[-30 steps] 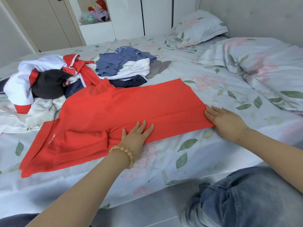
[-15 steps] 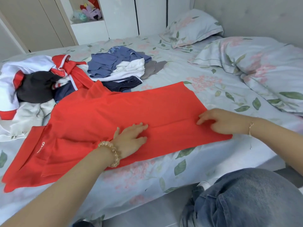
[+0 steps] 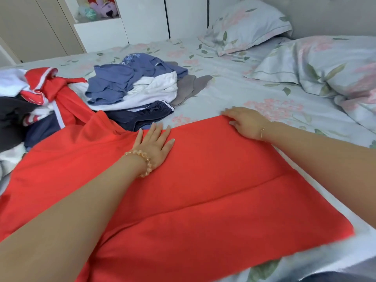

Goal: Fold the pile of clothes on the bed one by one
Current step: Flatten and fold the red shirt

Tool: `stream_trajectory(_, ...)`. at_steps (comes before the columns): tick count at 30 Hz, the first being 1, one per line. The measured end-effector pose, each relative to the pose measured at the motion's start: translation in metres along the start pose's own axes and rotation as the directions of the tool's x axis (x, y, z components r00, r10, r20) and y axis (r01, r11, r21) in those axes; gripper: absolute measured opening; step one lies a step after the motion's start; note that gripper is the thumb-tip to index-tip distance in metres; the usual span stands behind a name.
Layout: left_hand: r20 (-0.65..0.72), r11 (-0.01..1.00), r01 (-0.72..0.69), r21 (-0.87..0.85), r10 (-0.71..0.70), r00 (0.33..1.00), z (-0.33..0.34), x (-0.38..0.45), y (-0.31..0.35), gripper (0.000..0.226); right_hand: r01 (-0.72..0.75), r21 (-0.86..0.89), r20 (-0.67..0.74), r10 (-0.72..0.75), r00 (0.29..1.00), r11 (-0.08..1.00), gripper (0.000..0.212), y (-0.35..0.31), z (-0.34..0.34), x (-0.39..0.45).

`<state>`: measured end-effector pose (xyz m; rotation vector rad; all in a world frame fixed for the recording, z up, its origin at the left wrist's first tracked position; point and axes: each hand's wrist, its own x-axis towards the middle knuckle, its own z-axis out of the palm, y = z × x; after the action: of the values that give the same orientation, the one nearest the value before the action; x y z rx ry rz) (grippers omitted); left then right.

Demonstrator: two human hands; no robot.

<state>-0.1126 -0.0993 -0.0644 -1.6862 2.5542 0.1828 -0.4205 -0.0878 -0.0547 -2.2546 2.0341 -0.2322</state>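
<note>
Hands, left hand (image 3: pixel 154 145) and right hand (image 3: pixel 246 124), press red garment (image 3: pixel 203 190) flat.

One head-worn view looks forward and down, close over the bed (image 3: pixel 234 92); both forearms enter from the lower edge, wardrobe (image 3: pixel 142 17) across the frame's top.

Legible text: none found on any item in view

Blue garment (image 3: pixel 130 78) in the pile bears a pale printed motif near its top fold, too blurred to tell whether it is lettering or a drawing; red shirt (image 3: pixel 203 190) shows plain cloth with no mark or label on the part in view; red-and-white garment (image 3: pixel 40 82) shows only stripes; bed sheet (image 3: pixel 254 94) and pillow (image 3: pixel 244 23) carry a flower-and-leaf print, no words or numbers.
</note>
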Motion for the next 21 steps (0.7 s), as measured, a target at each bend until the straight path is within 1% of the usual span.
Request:
stream_trajectory(1,-0.051,1.000,0.003,0.021,-0.002,0.999,0.000,0.005,-0.001,0.057,0.003,0.024,0.028,-0.004,1.000,1.000,0.049,0.003,0.000,0.008)
stream_trajectory(3,-0.208,0.999,0.029,0.034,-0.022,0.978,0.000,0.014,-0.001,0.055,0.014,0.038,0.043,-0.015,0.999,0.999,0.045,0.005,-0.003,0.020)
stream_trajectory(5,-0.364,0.999,0.046,0.026,-0.034,0.931,-0.005,0.021,-0.002,0.046,0.017,-0.010,0.007,-0.017,1.000,1.000,0.036,0.003,-0.010,0.025)
stream_trajectory(6,-0.393,0.999,0.050,0.015,-0.040,0.919,-0.010,0.022,-0.002,0.042,0.017,-0.048,-0.018,-0.018,1.000,0.999,0.030,0.001,-0.013,0.026)
stream_trajectory(8,-0.378,0.998,0.037,-0.046,-0.052,0.925,-0.020,0.020,-0.004,0.038,0.028,-0.092,-0.076,-0.036,0.996,0.995,0.020,-0.002,-0.020,0.021)
stream_trajectory(9,-0.367,0.994,0.009,-0.106,-0.048,0.929,-0.026,0.016,-0.004,0.034,0.034,-0.090,-0.116,-0.045,0.992,0.995,0.017,-0.002,-0.024,0.016)
stream_trajectory(11,-0.377,0.964,-0.101,-0.245,0.001,0.926,-0.037,0.000,-0.002,0.030,0.060,-0.047,-0.229,-0.069,0.971,0.997,0.013,0.000,-0.031,-0.001)
stream_trajectory(12,-0.408,0.945,-0.171,-0.279,0.045,0.912,-0.043,-0.011,0.000,0.029,0.085,-0.008,-0.291,-0.083,0.953,0.996,0.012,0.002,-0.035,-0.012)
stream_trajectory(14,-0.479,0.916,-0.300,-0.268,0.143,0.866,-0.052,-0.038,0.006,0.027,0.144,0.054,-0.388,-0.112,0.915,0.988,0.015,0.005,-0.044,-0.041)
stream_trajectory(16,-0.520,0.892,-0.393,-0.222,0.233,0.822,-0.056,-0.069,0.012,0.026,0.185,0.068,-0.430,-0.138,0.892,0.980,0.021,0.005,-0.053,-0.074)
stream_trajectory(19,-0.528,0.866,-0.482,-0.132,0.350,0.773,-0.045,-0.110,0.013,0.013,0.222,0.047,-0.413,-0.184,0.892,0.974,0.029,0.003,-0.055,-0.125)
stream_trajectory(21,-0.490,0.860,-0.500,-0.104,0.393,0.778,-0.028,-0.130,0.012,0.013,0.234,-0.020,-0.373,-0.224,0.900,0.972,0.031,0.000,-0.051,-0.150)
